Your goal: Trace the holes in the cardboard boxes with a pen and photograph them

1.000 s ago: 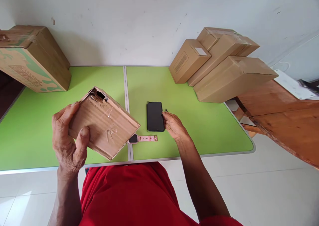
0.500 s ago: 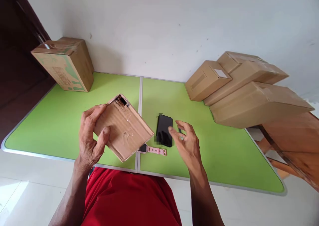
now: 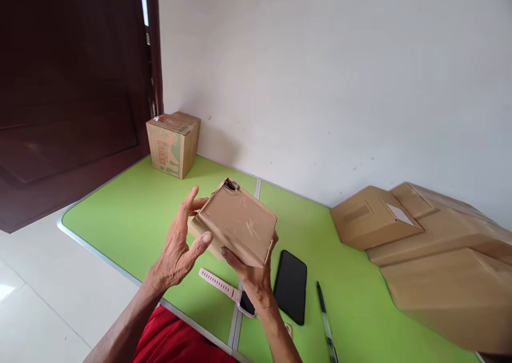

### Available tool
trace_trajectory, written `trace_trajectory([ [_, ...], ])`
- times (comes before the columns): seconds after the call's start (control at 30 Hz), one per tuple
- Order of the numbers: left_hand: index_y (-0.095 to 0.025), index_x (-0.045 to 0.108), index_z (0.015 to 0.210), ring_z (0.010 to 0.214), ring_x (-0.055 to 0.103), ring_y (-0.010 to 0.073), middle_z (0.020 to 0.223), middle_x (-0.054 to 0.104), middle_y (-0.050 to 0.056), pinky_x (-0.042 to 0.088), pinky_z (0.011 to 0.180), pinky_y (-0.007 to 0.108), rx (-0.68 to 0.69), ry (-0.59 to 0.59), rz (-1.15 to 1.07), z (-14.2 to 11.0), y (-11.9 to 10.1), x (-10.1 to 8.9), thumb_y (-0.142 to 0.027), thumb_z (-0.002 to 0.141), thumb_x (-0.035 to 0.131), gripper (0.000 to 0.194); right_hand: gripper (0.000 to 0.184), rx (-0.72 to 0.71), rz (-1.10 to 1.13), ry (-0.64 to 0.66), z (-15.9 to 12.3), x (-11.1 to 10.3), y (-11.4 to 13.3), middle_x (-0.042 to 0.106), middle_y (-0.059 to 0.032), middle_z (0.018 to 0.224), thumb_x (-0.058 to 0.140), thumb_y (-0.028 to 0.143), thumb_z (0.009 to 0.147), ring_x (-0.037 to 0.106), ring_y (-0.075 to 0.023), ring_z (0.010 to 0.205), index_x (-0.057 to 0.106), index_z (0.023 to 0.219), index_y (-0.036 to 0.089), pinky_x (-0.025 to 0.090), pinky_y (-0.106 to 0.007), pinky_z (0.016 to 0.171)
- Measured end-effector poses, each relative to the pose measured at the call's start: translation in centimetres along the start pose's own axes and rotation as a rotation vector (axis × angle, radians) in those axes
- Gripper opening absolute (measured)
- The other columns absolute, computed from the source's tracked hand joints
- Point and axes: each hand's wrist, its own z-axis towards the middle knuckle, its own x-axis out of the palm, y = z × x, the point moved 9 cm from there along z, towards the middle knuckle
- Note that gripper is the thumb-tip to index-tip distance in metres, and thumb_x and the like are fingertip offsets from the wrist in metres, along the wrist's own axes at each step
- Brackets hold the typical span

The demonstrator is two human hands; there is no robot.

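A small cardboard box (image 3: 240, 221) is held tilted above the table, its top corner torn into a dark hole. My right hand (image 3: 256, 280) grips it at the lower right, thumb on the near side and fingers mostly hidden behind. At the box's left edge, my left hand (image 3: 182, 245) has its thumb and fingers spread; whether a fingertip touches the cardboard I cannot tell. Beneath lie a pink-strapped smartwatch (image 3: 218, 284), partly hidden by my right wrist, and a black smartphone (image 3: 290, 287). A dark pen (image 3: 326, 320) lies right of the phone.
The green folding table (image 3: 116, 219) has a metal rim and a centre seam. A printed cardboard box (image 3: 170, 147) stands at the far left corner. Several plain cartons, including a labelled cardboard carton (image 3: 370, 219), are piled at the right against the white wall (image 3: 300, 85). A dark door (image 3: 72, 85) is at left.
The small box has passed from my left hand to my right, which came over from beside the phone. My left hand has let go and spread. The view has swung left.
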Motion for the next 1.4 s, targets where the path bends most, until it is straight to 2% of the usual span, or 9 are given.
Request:
trace_trajectory([
  [0.1, -0.037, 0.029, 0.179, 0.151, 0.061, 0.0373, 0.168, 0.060, 0.018, 0.054, 0.118, 0.059, -0.031, 0.026, -0.125, 0.4, 0.9, -2.0, -0.065, 0.111, 0.054, 0.078, 0.116, 0.103, 0.249, 0.004, 3.0, -0.5, 1.8, 0.062, -0.0207, 0.157, 0.101, 0.060, 0.070, 0.068, -0.0416, 0.136, 0.036, 0.161, 0.028, 0.065, -0.055, 0.105],
  [0.2, -0.037, 0.041, 0.175, 0.157, 0.055, 0.0400, 0.169, 0.059, 0.016, 0.048, 0.125, 0.063, -0.104, 0.008, -0.201, 0.4, 2.5, -4.8, -0.069, 0.109, 0.053, 0.075, 0.095, 0.317, 0.509, 0.106, 4.7, 2.0, 2.1, 0.074, -0.0160, 0.145, 0.097, 0.065, 0.073, 0.074, -0.0389, 0.126, 0.056, 0.150, 0.026, 0.067, -0.050, 0.099],
  [0.33, -0.037, 0.038, 0.177, 0.166, 0.041, 0.0464, 0.178, 0.048, 0.015, 0.036, 0.132, 0.070, -0.294, -0.004, -0.178, -1.6, 6.1, -8.2, -0.085, 0.099, 0.053, 0.093, 0.083, 0.667, 0.720, 0.223, 5.6, 7.6, 0.9, 0.084, -0.0112, 0.116, 0.091, 0.078, 0.072, 0.077, -0.0358, 0.112, 0.072, 0.131, 0.024, 0.066, -0.046, 0.090],
  [0.5, -0.039, 0.044, 0.174, 0.160, 0.047, 0.0512, 0.178, 0.046, 0.014, 0.046, 0.125, 0.066, -0.348, -0.123, 0.004, -4.2, 8.1, -12.7, -0.096, 0.084, 0.063, 0.109, 0.075, 0.870, 0.643, 0.471, 6.5, 15.5, 0.3, 0.081, -0.0075, 0.106, 0.070, 0.087, 0.087, 0.077, -0.0288, 0.101, 0.067, 0.130, 0.026, 0.065, -0.046, 0.091],
  [0.67, -0.027, 0.076, 0.133, 0.120, 0.070, 0.0382, 0.129, 0.076, 0.011, 0.057, 0.100, 0.045, -0.504, -0.346, 0.465, -3.5, 7.3, -18.9, -0.084, 0.081, 0.072, 0.077, 0.076, 1.023, 0.488, 0.691, 6.2, 22.2, 0.3, 0.072, -0.0105, 0.092, 0.033, 0.085, 0.107, 0.073, -0.0273, 0.083, 0.066, 0.123, 0.019, 0.066, -0.045, 0.068],
  [0.77, -0.026, 0.075, 0.096, 0.086, 0.066, 0.0290, 0.087, 0.072, 0.005, 0.049, 0.076, 0.035, -0.636, -0.356, 0.553, -1.5, 7.9, -21.4, -0.081, 0.080, 0.067, 0.058, 0.081, 1.042, 0.443, 0.773, 6.4, 25.0, 1.4, 0.067, -0.0110, 0.088, 0.020, 0.081, 0.110, 0.070, -0.0251, 0.070, 0.065, 0.119, 0.014, 0.064, -0.040, 0.055],
  [0.93, -0.025, 0.051, 0.064, 0.067, 0.052, 0.0219, 0.061, 0.054, 0.001, 0.040, 0.069, 0.032, -0.657, -0.395, 0.571, 4.2, 10.7, -24.4, -0.069, 0.085, 0.067, 0.051, 0.082, 0.990, 0.453, 0.785, 8.5, 27.5, 3.5, 0.065, -0.0114, 0.093, 0.007, 0.075, 0.112, 0.071, -0.0237, 0.065, 0.058, 0.126, 0.012, 0.061, -0.036, 0.049],
  [1.2, -0.019, 0.069, 0.087, 0.073, 0.066, 0.0171, 0.081, 0.064, 0.000, 0.061, 0.070, 0.030, -0.720, -0.507, 0.234, 11.0, 19.1, -23.7, -0.052, 0.096, 0.073, 0.035, 0.048, 0.769, 0.521, 0.710, 12.8, 27.4, 4.6, 0.061, -0.0088, 0.115, 0.042, 0.062, 0.115, 0.067, -0.0197, 0.088, 0.057, 0.138, 0.023, 0.065, -0.030, 0.062],
  [1.4, -0.014, 0.071, 0.119, 0.087, 0.071, 0.0174, 0.106, 0.072, 0.006, 0.066, 0.078, 0.034, -0.718, -0.529, 0.194, 12.6, 18.7, -23.3, -0.040, 0.110, 0.069, 0.027, 0.029, 0.711, 0.601, 0.712, 12.5, 27.2, 5.0, 0.065, -0.0068, 0.115, 0.070, 0.050, 0.106, 0.063, -0.0181, 0.086, 0.065, 0.115, 0.023, 0.062, -0.026, 0.058],
])
